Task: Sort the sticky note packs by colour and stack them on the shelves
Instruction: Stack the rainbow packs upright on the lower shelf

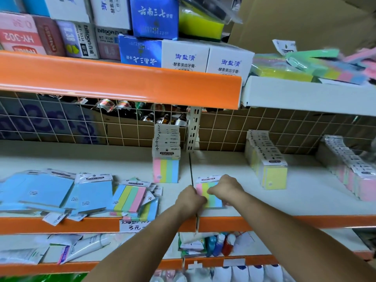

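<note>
Shelf (284, 200): "STICKY NOTE" pack (211, 192)

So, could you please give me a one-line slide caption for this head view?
Both hands, left hand and right hand, grip a striped sticky note pack on the middle shelf.

Both hands cover much of the striped sticky note pack (213, 195), and the fingers are hidden behind their backs. The pink packs (354, 180) run off the right edge, blurred. Bottles (160, 117) behind the wire grid (61, 119) are too dim to identify.
</note>
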Tool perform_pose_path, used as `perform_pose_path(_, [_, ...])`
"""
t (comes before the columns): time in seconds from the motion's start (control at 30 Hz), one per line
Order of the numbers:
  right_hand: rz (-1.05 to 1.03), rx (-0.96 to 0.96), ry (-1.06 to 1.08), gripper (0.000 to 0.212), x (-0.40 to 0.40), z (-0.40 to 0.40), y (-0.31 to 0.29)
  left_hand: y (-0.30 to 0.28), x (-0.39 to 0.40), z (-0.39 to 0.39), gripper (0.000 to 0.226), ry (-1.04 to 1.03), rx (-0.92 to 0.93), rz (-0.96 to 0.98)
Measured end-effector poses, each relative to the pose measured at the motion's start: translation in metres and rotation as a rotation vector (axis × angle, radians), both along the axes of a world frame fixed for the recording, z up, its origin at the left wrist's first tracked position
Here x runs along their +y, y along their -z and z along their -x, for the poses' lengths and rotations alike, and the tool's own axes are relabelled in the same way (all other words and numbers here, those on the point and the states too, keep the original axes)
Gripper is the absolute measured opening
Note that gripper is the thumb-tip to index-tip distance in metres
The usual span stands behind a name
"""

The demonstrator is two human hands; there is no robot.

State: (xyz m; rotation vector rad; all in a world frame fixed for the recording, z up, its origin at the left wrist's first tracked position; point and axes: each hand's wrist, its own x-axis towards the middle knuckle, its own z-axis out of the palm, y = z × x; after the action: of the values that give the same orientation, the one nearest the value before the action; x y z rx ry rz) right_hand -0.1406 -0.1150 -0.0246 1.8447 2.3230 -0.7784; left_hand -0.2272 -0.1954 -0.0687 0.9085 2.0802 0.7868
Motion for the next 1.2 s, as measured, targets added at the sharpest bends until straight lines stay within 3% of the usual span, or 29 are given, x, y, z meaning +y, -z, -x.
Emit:
perform_pose_path(0.07, [-0.061, 0.001, -0.013, 0.028, -0.005, 0.009, -0.007, -0.003, -0.003, 0.003, 0.020, -0.136, -0.120, -0.065])
perform_pose_path(0.17, [-0.106, 0.026, -0.035, 0.025, -0.012, 0.023, -0.017, -0.011, -0.008, 0.013, 0.034, -0.298, -0.178, -0.147])
perform_pose_path(0.3, [-0.132, 0.117, -0.051, 0.023, -0.024, 0.042, -0.027, -0.019, -0.012, 0.033, 0.037, -0.370, -0.021, -0.204])
perform_pose_path(0.5, [-0.174, 0.279, -0.103, 0.045, -0.036, 0.070, -0.022, -0.025, -0.022, 0.063, 0.019, -0.361, 0.177, -0.353])
perform_pose_path(0.73, [-0.206, 0.274, -0.234, 0.042, -0.039, 0.093, 0.000, -0.017, -0.027, 0.096, 0.015, -0.352, 0.297, -0.259])
perform_pose_path(1.07, [-0.227, 0.176, -0.252, 0.038, -0.028, 0.111, 0.018, -0.003, -0.026, 0.122, 0.015, -0.243, 0.383, -0.082])
perform_pose_path(1.2, [-0.227, 0.162, -0.234, 0.041, -0.028, 0.111, 0.015, -0.008, -0.028, 0.127, 0.006, -0.186, 0.498, 0.001])
